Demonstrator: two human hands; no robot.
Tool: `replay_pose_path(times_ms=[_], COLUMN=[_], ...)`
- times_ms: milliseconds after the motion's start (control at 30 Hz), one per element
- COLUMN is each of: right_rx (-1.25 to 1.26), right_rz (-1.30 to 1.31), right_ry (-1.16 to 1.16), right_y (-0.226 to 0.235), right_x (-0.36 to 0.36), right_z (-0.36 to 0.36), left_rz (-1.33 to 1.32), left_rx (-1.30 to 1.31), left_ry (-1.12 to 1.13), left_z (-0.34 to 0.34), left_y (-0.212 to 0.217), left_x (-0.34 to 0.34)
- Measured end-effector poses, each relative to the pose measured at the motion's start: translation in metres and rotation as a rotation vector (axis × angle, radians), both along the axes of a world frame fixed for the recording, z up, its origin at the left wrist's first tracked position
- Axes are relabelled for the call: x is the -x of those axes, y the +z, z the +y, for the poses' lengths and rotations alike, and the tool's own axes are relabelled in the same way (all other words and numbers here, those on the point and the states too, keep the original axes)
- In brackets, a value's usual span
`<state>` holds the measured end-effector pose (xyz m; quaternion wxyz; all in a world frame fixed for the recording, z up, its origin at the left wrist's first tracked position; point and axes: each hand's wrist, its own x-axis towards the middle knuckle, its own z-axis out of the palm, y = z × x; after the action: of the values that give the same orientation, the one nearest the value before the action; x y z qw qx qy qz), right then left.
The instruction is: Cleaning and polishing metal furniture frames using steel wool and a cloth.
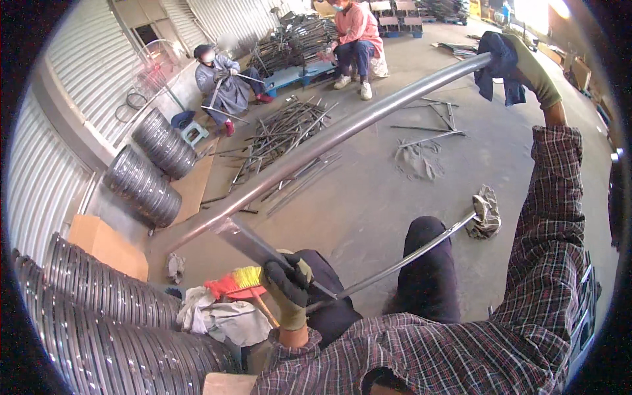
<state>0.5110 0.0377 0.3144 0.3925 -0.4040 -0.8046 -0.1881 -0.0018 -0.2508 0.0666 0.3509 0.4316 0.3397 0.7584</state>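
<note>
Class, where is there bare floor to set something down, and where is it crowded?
Bare floor lies between the rod pile and the person's right knee; more lies right of the seated worker in pink. The left side is crowded with stacked rings, rags and a broom.

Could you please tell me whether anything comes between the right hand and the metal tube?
Yes: a dark blue cloth lies between the gloved right hand and the metal tube, at the tube's upper end.

We see white glare [532, 14] between one and two o'clock, highlights along the metal frame [395, 107], and fisheye distortion bending the corrugated wall [43, 171] at nine o'clock.
</note>
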Motion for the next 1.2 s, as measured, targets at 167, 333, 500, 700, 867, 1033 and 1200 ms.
replay_pose_path(times_ms=[167,333,500,700,867,1033,1200], right_rx=[0.096,0.142,-0.426,-0.110,0.160,0.154,-0.240], right_rz=[0.205,0.449,0.207,0.685,0.893,1.039,0.385], right_ry=[0.348,0.782,0.245,0.403,0.662,0.954,-0.048], right_y=[-0.018,-0.035,-0.029,-0.023,-0.023,-0.035,-0.040], right_x=[-0.016,-0.002,0.019,0.050,0.072,0.078,0.095], right_z=[0.017,0.020,0.018,-0.007,-0.012,0.013,-0.023], left_rz=[-0.005,0.027,0.026,0.059,-0.025,-0.041,-0.121], left_rx=[-0.016,-0.037,-0.017,-0.006,-0.016,-0.016,-0.021], left_ry=[0.024,0.009,-0.001,-0.004,-0.026,-0.013,-0.079], left_z=[-0.001,-0.002,-0.006,-0.003,-0.001,0.003,0.005], left_y=[0.002,0.007,0.010,0.012,0.015,0.014,0.011], left_x=[-0.002,-0.005,-0.007,-0.008,-0.014,-0.012,-0.007])
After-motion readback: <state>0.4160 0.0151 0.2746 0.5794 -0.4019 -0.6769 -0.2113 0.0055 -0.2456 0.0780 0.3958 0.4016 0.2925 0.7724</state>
